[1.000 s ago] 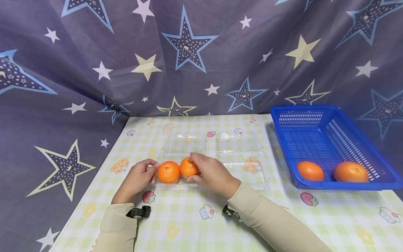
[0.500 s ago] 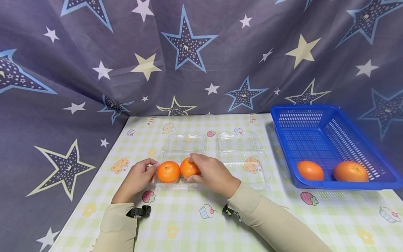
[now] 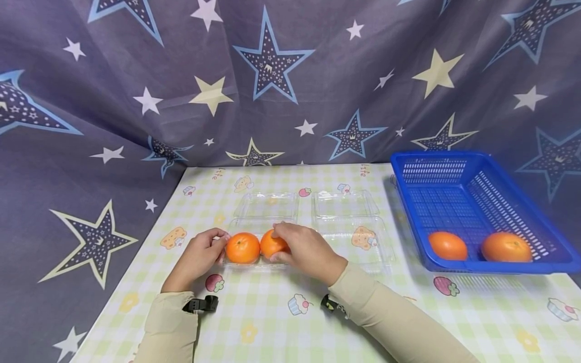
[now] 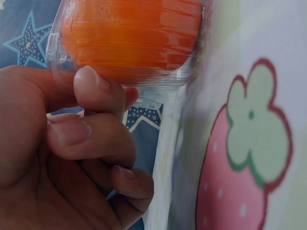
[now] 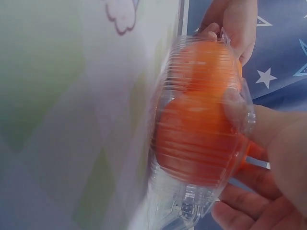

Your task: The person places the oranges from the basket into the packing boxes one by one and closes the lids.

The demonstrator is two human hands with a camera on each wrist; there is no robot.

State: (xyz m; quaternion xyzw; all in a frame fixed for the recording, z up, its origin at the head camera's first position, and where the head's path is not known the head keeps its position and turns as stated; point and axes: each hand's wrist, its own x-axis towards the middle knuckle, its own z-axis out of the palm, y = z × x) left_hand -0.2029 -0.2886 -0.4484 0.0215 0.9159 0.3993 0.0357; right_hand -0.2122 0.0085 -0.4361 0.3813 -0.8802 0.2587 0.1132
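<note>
Two oranges sit side by side in the near tray of a clear plastic clamshell box [image 4: 144, 79], whose lid [image 3: 269, 206] lies open behind it. My left hand [image 3: 201, 254] pinches the tray's left rim between thumb and fingers, beside the left orange [image 3: 242, 248]. My right hand [image 3: 308, 250] holds the right orange [image 3: 269, 246], thumb in front and fingers over its top. In the right wrist view that orange [image 5: 194, 143] shows through the ribbed tray wall, with the thumb inside the rim. Part of it is hidden under my fingers in the head view.
A second clamshell box [image 3: 383, 239] stands open to the right, close to my right hand. Farther right is a blue plastic basket [image 3: 454, 267] with two more oranges at its near end. A checked cloth [image 3: 254, 312] covers the table, and a starry curtain [image 3: 299, 65] hangs behind.
The right hand and the orange it holds have shifted very slightly to the right. The left hand keeps its pinch on the rim.
</note>
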